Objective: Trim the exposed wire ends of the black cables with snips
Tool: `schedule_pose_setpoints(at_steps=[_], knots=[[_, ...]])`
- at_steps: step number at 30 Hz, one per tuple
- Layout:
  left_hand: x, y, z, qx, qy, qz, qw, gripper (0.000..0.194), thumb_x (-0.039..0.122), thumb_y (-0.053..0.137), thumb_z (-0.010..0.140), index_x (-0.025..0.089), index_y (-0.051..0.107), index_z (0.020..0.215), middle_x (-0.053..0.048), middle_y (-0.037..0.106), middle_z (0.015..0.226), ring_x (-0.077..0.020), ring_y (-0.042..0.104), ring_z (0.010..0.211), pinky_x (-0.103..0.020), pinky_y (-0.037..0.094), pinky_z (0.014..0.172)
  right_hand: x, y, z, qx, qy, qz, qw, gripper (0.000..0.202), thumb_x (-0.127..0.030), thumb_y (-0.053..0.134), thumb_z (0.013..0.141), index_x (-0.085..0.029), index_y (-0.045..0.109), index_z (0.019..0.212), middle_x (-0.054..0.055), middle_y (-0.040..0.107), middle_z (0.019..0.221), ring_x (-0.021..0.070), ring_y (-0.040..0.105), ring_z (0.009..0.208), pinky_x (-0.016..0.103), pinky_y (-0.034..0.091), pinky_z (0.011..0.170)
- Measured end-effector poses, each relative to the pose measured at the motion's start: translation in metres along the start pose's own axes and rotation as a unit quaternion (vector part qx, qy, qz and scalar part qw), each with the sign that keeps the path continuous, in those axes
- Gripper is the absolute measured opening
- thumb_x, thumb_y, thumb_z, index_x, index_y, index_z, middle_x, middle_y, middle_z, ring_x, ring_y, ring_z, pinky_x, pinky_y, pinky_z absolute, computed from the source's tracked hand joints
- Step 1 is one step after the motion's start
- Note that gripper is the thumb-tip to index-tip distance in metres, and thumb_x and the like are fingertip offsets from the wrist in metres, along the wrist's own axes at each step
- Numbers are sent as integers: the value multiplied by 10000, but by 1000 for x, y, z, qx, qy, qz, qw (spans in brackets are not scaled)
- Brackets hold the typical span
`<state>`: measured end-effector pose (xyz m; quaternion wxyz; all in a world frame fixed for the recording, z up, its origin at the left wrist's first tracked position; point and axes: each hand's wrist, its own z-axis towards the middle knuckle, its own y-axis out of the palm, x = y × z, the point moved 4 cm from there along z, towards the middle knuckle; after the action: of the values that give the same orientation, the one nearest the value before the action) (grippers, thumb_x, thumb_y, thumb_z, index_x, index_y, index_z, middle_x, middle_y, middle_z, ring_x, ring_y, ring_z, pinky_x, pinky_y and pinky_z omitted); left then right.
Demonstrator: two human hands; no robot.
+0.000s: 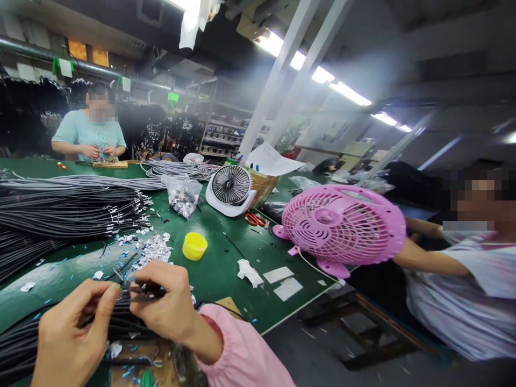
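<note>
At the lower left, my left hand [74, 328] is closed, thumb and forefinger pinched around the end of a thin cable [119, 274] with stripped tips. Close beside it, my right hand [167, 301] is curled around a small dark tool [151, 290]; its kind is mostly hidden by the fingers. Just beyond both hands lies a heap of crumpled foil scraps [155, 250]. A bundle of black cables [60, 217] with bared ends spreads over the left of the table, and more black cables [20, 341] run beneath my hands.
On the green table [226, 269] are a yellow cup [194, 246], a bag of small parts [182, 194], orange-handled scissors [256, 219], a white fan [230, 185] and a pink fan [342, 226]. One person [91, 129] works across the table; another [455, 285] sits at the right.
</note>
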<state>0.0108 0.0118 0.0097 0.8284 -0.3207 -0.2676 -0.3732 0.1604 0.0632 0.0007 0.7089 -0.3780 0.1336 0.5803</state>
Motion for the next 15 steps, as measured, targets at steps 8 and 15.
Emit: schedule_pose_setpoints(at_steps=[8, 15], knots=[[-7, 3, -3, -19, -30, -5, 999, 378, 554, 626, 898, 252, 684, 678, 80, 647, 527, -87, 584, 393, -147, 456, 410, 3, 2, 1, -19, 6, 43, 999, 125, -203, 669, 813, -212, 724, 701, 4, 622, 611, 140, 561, 543, 247, 411, 503], [-13, 9, -4, -56, -91, 2, 994, 558, 732, 505, 903, 240, 679, 704, 70, 583, 439, -111, 537, 324, -179, 423, 335, 12, 9, -12, -59, -62, -12, 996, 164, -303, 760, 844, -232, 692, 713, 13, 656, 663, 147, 601, 581, 244, 428, 520]])
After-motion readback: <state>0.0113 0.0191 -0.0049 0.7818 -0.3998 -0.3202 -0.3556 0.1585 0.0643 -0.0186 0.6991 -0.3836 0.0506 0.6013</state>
